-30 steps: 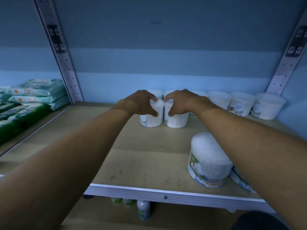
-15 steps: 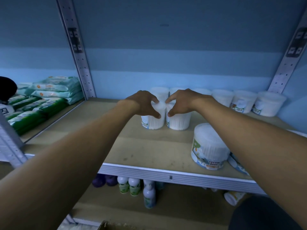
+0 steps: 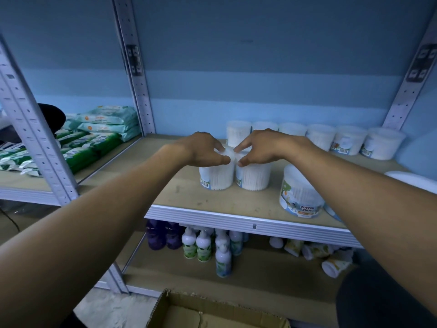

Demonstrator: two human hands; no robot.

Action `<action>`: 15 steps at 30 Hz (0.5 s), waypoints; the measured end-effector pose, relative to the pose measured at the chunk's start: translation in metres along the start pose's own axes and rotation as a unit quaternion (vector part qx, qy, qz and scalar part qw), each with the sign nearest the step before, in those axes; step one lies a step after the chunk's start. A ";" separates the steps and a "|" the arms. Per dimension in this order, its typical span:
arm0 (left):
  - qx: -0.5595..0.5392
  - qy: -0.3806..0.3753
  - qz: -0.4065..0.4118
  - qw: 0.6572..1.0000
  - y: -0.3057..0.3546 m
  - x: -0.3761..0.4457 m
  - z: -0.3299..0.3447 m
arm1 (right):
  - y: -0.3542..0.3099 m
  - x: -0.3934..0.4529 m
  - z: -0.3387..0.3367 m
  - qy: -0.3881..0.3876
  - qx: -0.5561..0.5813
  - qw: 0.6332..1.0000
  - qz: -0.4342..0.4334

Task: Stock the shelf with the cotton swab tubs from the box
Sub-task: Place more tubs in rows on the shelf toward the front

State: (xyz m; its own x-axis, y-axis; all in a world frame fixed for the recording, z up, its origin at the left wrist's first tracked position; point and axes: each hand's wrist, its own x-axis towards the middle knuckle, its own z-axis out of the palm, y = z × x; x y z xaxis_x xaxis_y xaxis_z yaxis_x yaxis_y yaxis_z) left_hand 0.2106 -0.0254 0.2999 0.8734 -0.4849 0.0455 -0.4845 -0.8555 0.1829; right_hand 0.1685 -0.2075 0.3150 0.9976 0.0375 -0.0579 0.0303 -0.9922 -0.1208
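A: Reading dim overall, with a cold blue cast over everything. Brightening in flat horizontal bands across the back wall point(image 3: 260, 91), lightest just above the shelf point(image 3: 189, 192).

B: Seeing any hard shadows?

A: Only soft ones, pooling under the tubs point(image 3: 216, 176). Darkening toward the lower shelf and the bottom right corner.

B: Glare?

A: Faint sheen along the metal shelf edge, nothing blowing out.

B: Distortion?

A: Bowing strongly at the edges; uprights point(image 3: 132, 67) leaning outward, forearms ballooning near the bottom. Softening slightly where the fingertips point(image 3: 225, 159) meet over the white lids.
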 end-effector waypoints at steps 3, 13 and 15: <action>0.007 -0.006 0.001 1.000 -0.001 -0.011 -0.003 | -0.005 -0.010 0.001 0.000 0.007 1.000 -0.007; 0.004 -0.014 0.013 1.000 -0.003 -0.036 -0.009 | -0.006 -0.023 0.003 -0.027 0.002 1.000 0.005; 0.012 -0.012 0.016 1.000 -0.003 -0.040 -0.008 | -0.003 -0.023 0.004 -0.035 0.014 0.999 0.005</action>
State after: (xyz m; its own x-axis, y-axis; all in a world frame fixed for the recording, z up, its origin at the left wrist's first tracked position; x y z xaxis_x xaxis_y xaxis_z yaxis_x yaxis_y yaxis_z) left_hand 0.1777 -0.0018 0.3055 0.8560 -0.5162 0.0281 -0.5137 -0.8432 0.1585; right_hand 0.1457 -0.2045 0.3129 0.9911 0.0361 -0.1279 0.0171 -0.9890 -0.1468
